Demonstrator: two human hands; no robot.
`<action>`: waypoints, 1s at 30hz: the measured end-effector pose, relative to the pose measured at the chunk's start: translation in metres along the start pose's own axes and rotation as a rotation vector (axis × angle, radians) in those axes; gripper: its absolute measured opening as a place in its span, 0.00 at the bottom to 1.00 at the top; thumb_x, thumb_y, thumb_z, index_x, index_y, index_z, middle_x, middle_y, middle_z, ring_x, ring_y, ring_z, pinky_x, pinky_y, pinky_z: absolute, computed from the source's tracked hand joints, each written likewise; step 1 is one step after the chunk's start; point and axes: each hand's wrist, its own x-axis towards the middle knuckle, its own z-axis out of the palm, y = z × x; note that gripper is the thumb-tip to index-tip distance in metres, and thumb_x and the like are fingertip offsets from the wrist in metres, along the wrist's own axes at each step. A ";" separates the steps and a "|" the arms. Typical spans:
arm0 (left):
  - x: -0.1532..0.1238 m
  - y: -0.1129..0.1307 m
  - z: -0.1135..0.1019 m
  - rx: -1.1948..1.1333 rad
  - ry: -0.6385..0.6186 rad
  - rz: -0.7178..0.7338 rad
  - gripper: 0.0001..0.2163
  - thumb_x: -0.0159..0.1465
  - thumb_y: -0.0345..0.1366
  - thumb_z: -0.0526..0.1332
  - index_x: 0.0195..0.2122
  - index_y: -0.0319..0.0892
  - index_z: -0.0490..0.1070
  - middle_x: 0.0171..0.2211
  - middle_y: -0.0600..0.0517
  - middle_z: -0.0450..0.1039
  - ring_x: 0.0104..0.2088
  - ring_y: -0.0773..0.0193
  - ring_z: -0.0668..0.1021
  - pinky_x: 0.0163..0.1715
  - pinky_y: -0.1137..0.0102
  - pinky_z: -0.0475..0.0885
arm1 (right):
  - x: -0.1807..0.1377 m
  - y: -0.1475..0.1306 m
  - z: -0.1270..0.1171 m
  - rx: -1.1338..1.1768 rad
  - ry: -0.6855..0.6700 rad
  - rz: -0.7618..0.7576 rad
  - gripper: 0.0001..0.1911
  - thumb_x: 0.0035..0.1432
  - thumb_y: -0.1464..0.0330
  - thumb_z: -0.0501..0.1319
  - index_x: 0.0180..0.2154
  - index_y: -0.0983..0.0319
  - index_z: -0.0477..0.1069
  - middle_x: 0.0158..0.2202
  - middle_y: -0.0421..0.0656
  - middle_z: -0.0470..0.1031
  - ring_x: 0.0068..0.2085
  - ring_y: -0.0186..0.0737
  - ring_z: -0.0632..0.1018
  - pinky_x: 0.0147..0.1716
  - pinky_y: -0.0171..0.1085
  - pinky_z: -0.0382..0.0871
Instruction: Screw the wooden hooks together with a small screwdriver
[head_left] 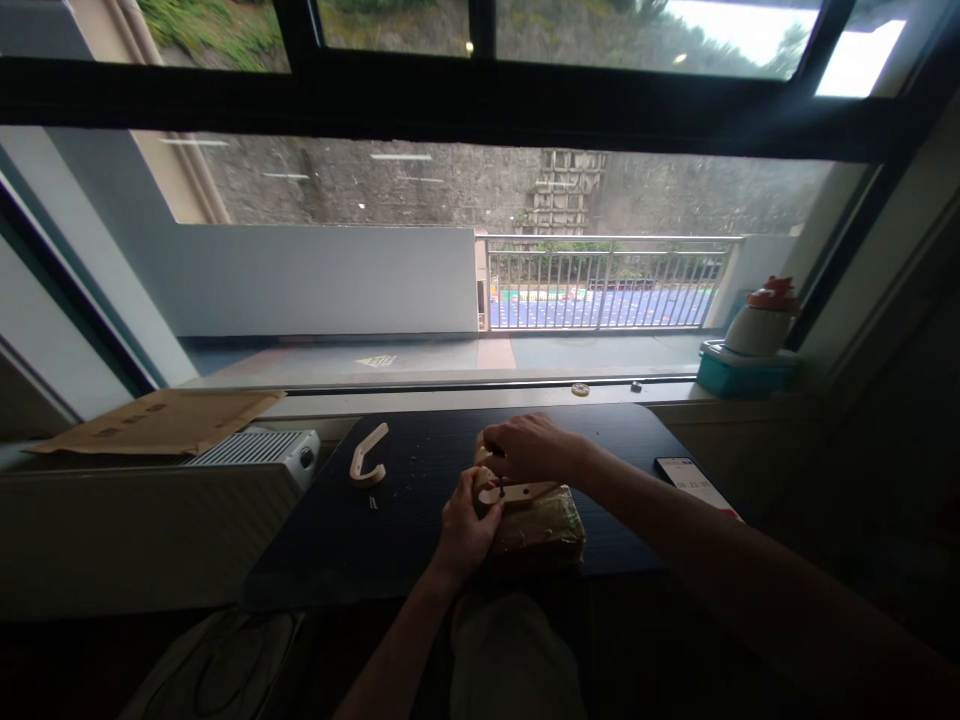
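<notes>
My left hand (466,528) is closed around a pale wooden piece (519,492) that rests on a brown block (541,527) near the front edge of the dark table (420,540). Just above it, my right hand (534,447) is closed, fingers pinched over the top of the same wooden piece. What the right fingers grip is too small to name. A second curved wooden hook (368,456) lies loose on the table to the left, apart from both hands.
A phone (694,482) with a lit screen lies at the table's right edge. A white radiator (247,450) with cardboard (161,420) on it stands left. On the window sill at the right sits a teal box (742,372) with a white pot (761,318).
</notes>
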 end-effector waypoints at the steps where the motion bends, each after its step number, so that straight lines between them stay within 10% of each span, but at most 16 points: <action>1: 0.000 0.000 0.000 -0.004 0.003 -0.002 0.18 0.51 0.34 0.61 0.44 0.45 0.61 0.37 0.53 0.73 0.38 0.62 0.76 0.43 0.66 0.68 | -0.002 0.001 -0.003 -0.004 0.003 -0.021 0.14 0.58 0.63 0.51 0.42 0.60 0.70 0.34 0.45 0.76 0.33 0.39 0.75 0.29 0.33 0.58; 18: -0.003 -0.002 0.003 -0.020 0.031 0.000 0.20 0.52 0.34 0.61 0.47 0.44 0.60 0.39 0.50 0.73 0.41 0.60 0.75 0.46 0.62 0.67 | 0.000 0.001 0.003 0.024 0.042 0.098 0.16 0.62 0.65 0.47 0.38 0.65 0.71 0.33 0.48 0.76 0.32 0.38 0.75 0.28 0.33 0.58; 30: -0.003 0.002 0.001 -0.026 0.018 -0.016 0.20 0.53 0.34 0.60 0.47 0.44 0.60 0.39 0.50 0.73 0.42 0.59 0.76 0.46 0.62 0.67 | -0.008 0.010 -0.006 0.013 -0.027 -0.121 0.11 0.58 0.67 0.53 0.38 0.60 0.73 0.34 0.44 0.76 0.34 0.38 0.75 0.27 0.32 0.56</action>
